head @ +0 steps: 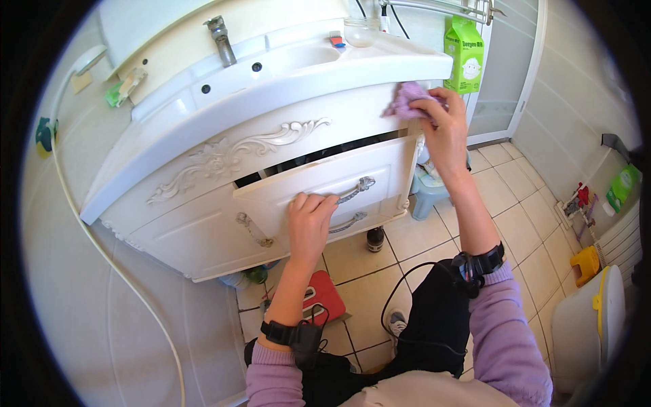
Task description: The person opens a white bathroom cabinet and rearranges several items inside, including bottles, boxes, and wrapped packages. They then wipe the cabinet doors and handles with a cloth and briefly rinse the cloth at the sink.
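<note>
My right hand point(441, 122) holds a crumpled purple cloth point(407, 102) against the right end of a white vanity cabinet's upper panel point(356, 109), just under the sink's rim. Lower and to the left, my left hand point(311, 213) has its fingers curled round the left end of a braided metal handle point(363, 187) on a drawer front point(285, 188). That drawer is pulled partly out, and a dark gap shows above it. A carved scroll ornament point(239, 152) decorates the upper panel. Most of the cloth's right side is hidden behind my fingers.
Above stands a white sink point(300, 58) with a metal faucet point(222, 43), a small brush point(336, 39) and a glass jar point(360, 33). A green package point(464, 56) hangs at right. On the tiled floor are a blue stool point(430, 196), a dark bottle point(375, 239) and a red object point(330, 297).
</note>
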A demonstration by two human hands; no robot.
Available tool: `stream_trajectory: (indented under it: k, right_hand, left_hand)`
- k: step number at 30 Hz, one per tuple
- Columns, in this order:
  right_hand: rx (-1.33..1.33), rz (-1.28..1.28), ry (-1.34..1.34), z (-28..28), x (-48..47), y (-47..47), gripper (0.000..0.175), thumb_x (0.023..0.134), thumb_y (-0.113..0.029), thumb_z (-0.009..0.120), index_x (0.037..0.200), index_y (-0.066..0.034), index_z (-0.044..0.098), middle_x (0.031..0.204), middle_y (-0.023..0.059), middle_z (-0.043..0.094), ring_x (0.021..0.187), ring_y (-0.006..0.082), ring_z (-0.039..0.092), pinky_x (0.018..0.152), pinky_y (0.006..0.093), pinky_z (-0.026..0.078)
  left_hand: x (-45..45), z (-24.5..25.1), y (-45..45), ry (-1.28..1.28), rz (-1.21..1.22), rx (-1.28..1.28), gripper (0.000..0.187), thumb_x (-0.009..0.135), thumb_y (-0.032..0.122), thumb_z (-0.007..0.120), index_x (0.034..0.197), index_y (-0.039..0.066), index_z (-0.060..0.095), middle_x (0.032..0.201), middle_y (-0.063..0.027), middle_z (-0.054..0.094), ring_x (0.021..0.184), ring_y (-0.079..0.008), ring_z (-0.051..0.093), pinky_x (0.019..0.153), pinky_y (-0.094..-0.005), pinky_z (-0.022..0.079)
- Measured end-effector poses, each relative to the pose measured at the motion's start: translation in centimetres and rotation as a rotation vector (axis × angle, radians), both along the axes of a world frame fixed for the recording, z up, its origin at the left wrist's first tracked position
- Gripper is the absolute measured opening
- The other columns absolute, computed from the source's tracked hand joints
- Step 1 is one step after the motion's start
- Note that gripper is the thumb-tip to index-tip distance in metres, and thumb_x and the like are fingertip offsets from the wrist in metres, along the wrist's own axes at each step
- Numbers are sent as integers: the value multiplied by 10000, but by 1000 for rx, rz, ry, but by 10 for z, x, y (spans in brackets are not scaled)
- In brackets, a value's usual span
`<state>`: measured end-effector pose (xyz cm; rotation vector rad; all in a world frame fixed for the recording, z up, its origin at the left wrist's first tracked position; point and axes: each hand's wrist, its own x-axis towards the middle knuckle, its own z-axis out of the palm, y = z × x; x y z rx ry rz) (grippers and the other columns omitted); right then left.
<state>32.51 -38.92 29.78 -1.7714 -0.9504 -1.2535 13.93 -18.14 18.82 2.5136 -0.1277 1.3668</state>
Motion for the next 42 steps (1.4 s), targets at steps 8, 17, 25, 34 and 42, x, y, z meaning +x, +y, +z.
stream_trajectory:
  k: [8,17,25,34,42]
  right_hand:
    - [33,445,-135,-4,-61,125,342,686,66,681,992,-85,703,1099,136,587,1017,322,572,836,375,514]
    - [419,52,126,-14,11,52,212,820,29,643,1014,-37,698,1042,156,592,957,290,583,810,338,496]
    - [453,840,1098,-86,-65,38,245,1023,-192,541,1185,-25,620,1044,19,637,937,73,566,819,244,468]
    - [288,1642,1420,-142,-131,73,678,1050,-534,251,1472,-18,377,1477,111,449,1378,233,396,1145,416,301]
    - [295,1601,1354,-146,-121,68,608,1063,-460,283,1452,-10,408,1439,179,497,1287,273,512,1090,410,381]
  left_hand:
    - [15,3,13,10,-8,12,180,783,82,734,963,78,731,818,-31,631,791,-252,526,745,-383,428]
    - [23,3,23,48,-46,-73,168,795,69,725,963,72,736,802,-39,642,777,-261,513,728,-382,431]
    - [-13,-10,-27,28,-248,-658,637,827,67,722,1417,105,483,1377,-95,480,1100,-230,541,912,-336,472]
    - [-35,-47,-41,-124,-221,-978,516,901,14,618,1393,31,464,1380,-140,475,1221,-216,487,986,-315,432]
    - [-63,43,33,-687,266,-721,387,957,32,542,1337,-15,487,1182,-103,528,984,-172,485,880,-299,433]
